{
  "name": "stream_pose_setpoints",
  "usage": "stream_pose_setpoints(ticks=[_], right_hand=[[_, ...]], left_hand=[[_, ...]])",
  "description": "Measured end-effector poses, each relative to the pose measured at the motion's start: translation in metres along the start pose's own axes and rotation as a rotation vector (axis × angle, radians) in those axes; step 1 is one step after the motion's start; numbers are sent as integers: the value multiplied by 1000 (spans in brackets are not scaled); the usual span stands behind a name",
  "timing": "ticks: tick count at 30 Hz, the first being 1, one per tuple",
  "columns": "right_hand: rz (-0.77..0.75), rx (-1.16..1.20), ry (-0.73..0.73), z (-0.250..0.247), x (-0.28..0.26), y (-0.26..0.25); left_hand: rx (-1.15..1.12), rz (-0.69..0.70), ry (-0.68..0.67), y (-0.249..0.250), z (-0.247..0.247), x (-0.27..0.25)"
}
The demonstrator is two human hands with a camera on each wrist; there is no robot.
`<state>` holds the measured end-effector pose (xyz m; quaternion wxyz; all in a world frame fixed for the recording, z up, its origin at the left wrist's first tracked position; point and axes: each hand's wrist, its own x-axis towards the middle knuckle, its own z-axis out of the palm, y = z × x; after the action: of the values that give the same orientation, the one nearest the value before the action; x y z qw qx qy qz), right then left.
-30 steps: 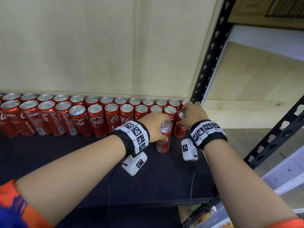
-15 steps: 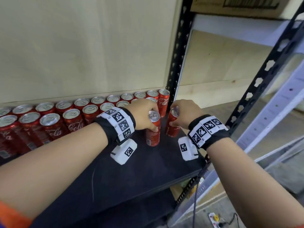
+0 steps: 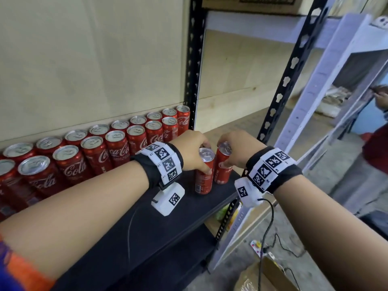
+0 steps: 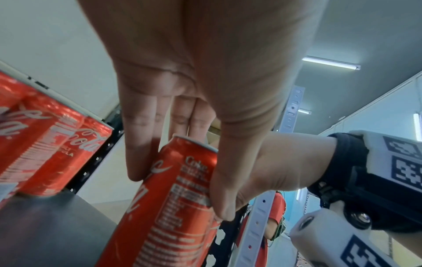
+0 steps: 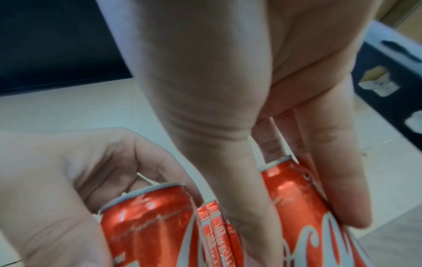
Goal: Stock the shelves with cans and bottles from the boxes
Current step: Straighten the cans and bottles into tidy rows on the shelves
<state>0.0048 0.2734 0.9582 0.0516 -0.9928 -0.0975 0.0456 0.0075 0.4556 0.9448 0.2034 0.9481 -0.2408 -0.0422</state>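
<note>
Cans | left hand grips left can, right hand grips right can, both near top rim | on shelf front-right, before stocked rows | likely full, rigid, smooth; hold sidewall.

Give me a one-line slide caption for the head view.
Left hand and right hand each grip a red can near the black shelf edge, in front of two stocked rows.
</note>
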Motion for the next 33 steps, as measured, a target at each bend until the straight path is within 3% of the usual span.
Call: stream_pose_setpoints(ticks=[9,33], right_hand=[[55,38,-1,2,-10,15],[26,-16,-81,-4,2,19]], left_hand=[[-8,43,-25,13,16,12],[-113,26,-34,11,19,17]])
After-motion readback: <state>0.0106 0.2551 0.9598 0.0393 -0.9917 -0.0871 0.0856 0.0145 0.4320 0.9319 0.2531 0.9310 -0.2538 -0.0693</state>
